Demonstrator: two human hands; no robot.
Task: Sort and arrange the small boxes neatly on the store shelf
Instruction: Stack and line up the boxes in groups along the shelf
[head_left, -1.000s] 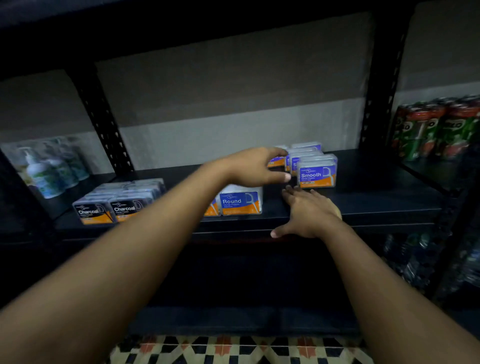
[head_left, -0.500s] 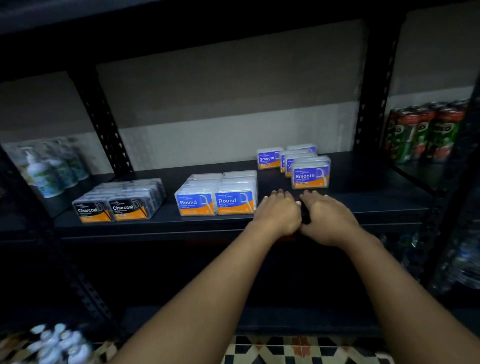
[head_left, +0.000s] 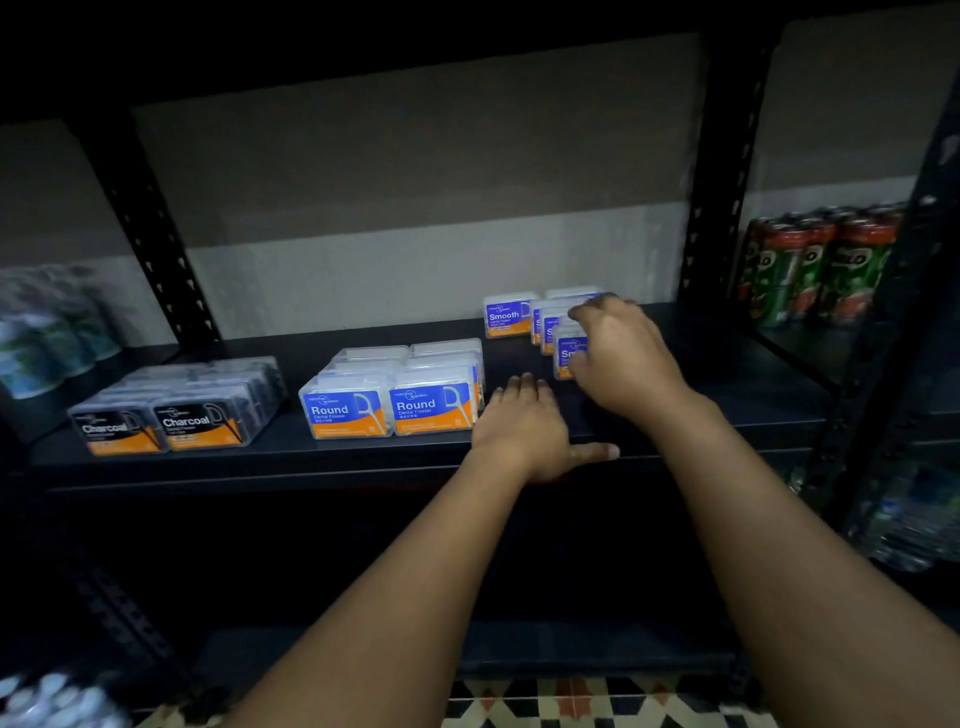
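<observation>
Right hand (head_left: 621, 358) moved from shelf (head_left: 260, 457) edge onto front Smooth box (head_left: 569, 356), fingers curled gripping it; left hand (head_left: 524, 431) flat, fingers spread. Smooth group being tidied next.

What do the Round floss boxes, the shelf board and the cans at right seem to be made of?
Round floss boxes: likely clear hard plastic, glossy; see-through lids and edges over printed labels. Shelf board: dark and matte, probably painted metal like the perforated upright; not certain. Cans: apparently printed metal, with shiny highlights.
</observation>
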